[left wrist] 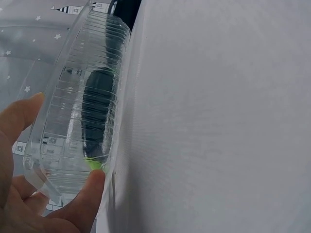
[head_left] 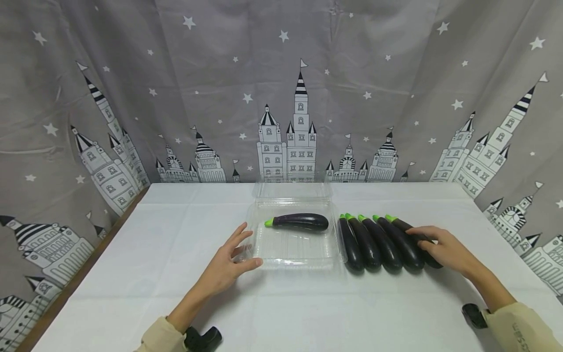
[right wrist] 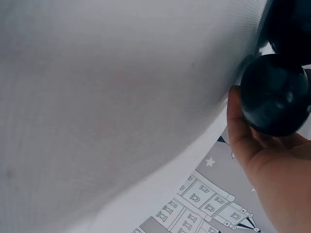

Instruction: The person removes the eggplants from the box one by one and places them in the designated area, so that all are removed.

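A clear plastic clamshell box [head_left: 281,248] lies opened on the table, one dark purple eggplant [head_left: 303,221] with a green stem crosswise inside it. My left hand [head_left: 225,269] is at the box's left end, fingers spread and the thumb by the near corner. In the left wrist view that thumb [left wrist: 90,196] overlaps the box's lower edge. To the right of the box, several eggplants [head_left: 367,244] lie side by side, stems pointing away. My right hand [head_left: 446,249] grips the rightmost eggplant [right wrist: 274,94], thumb and fingers on opposite sides of it.
The box's raised lid [head_left: 292,191] extends toward the back of the white-covered table [head_left: 343,313]. A grey curtain [head_left: 211,63] printed with castles and stars hangs behind and along both sides. Black wrist devices [head_left: 474,315] sit by the sleeves.
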The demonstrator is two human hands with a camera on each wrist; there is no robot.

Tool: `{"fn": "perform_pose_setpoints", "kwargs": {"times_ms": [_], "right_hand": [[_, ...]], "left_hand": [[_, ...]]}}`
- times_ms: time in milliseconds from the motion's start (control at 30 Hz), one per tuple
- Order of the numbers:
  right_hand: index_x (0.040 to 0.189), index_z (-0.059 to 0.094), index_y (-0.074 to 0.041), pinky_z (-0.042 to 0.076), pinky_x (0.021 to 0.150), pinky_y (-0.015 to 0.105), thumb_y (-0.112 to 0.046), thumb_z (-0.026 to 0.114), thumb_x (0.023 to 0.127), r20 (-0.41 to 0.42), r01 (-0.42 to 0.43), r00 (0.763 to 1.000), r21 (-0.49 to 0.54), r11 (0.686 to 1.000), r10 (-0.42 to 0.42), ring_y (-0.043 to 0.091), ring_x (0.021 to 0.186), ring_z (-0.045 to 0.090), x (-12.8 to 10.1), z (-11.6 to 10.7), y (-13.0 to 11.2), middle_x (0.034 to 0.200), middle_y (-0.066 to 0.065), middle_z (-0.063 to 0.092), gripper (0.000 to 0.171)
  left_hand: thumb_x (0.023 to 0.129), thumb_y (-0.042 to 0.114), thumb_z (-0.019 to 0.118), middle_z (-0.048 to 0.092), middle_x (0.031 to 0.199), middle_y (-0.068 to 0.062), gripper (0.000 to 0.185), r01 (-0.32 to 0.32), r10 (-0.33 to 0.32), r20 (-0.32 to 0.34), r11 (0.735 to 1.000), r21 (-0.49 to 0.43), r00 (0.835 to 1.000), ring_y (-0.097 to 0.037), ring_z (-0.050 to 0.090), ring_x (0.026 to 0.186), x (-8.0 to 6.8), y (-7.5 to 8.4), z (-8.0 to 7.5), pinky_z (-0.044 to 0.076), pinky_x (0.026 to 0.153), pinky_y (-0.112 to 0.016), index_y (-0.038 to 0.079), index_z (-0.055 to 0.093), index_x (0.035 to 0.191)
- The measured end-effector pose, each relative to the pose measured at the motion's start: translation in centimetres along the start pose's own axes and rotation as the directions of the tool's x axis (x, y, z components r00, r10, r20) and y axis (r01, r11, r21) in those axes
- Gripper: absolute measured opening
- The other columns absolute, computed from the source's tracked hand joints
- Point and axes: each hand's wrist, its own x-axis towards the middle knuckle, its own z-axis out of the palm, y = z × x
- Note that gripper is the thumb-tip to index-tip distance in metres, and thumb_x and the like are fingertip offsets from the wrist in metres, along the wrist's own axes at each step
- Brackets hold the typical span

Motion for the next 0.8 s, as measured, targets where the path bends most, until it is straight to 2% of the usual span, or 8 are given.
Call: {"fn": "perform_pose_setpoints", "kwargs": {"times_ms": [200,500,800], "right_hand": [[0.123,0.063,0.007,0.040,0.093,0.067,0.004,0.054,0.091,0.014,-0.001,1.000,-0.026,1.000,0.001,0.054,0.119,0.048,-0.06,0.15,-0.05,0.127,0.033,0.056,0.033],[0.125,0.063,0.006,0.037,0.095,0.067,0.003,0.056,0.092,-0.022,-0.013,1.000,-0.002,1.000,0.013,0.053,0.122,0.046,-0.36,0.00,-0.04,0.129,0.032,0.055,0.033],[0.125,0.061,0.007,0.042,0.091,0.067,0.003,0.056,0.092,-0.020,-0.036,0.999,-0.013,0.999,0.036,0.055,0.118,0.049,-0.59,-0.13,-0.04,0.130,0.033,0.054,0.034]], "left_hand": [[0.086,0.025,0.078,0.014,0.164,-0.006,0.077,-0.005,0.005,0.002,1.000,0.001,1.000,-0.049,0.037,0.135,0.02,-0.10,0.02,0.040,0.104,-0.055,0.001,0.039,0.148],[0.086,0.025,0.078,0.014,0.164,-0.006,0.078,-0.004,0.004,0.003,1.000,-0.003,1.000,-0.049,0.037,0.135,0.03,-0.22,0.00,0.040,0.104,-0.055,0.001,0.039,0.149],[0.086,0.024,0.078,0.015,0.164,-0.005,0.076,-0.006,0.006,0.003,1.000,-0.014,1.000,-0.048,0.038,0.135,-0.05,0.02,-0.08,0.040,0.104,-0.055,0.002,0.040,0.148]]}}
